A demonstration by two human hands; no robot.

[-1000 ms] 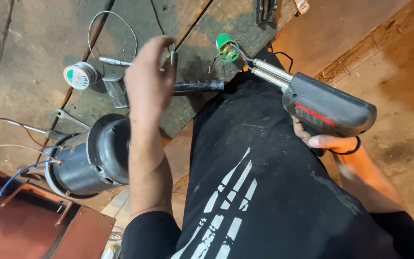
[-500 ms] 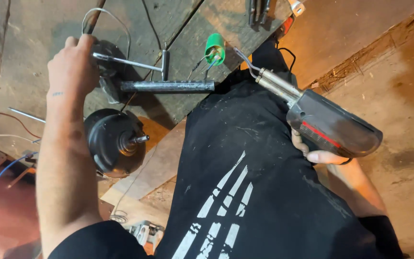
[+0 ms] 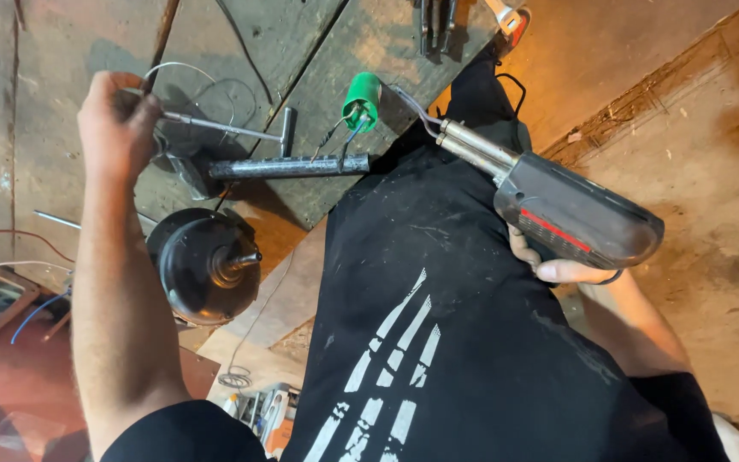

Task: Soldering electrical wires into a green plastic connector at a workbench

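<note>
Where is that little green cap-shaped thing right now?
In the head view, the green cap sits upper centre on the wooden board, just above the dark metal bar and left of the tip of the soldering gun held in the right hand.

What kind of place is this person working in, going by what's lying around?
Probably a small electrical repair workshop, worked on the floor. The right hand holds a pistol-shaped soldering gun, a black motor with a shaft stands by the left hand, and loose wires and metal tools lie on rough wooden boards.
</note>
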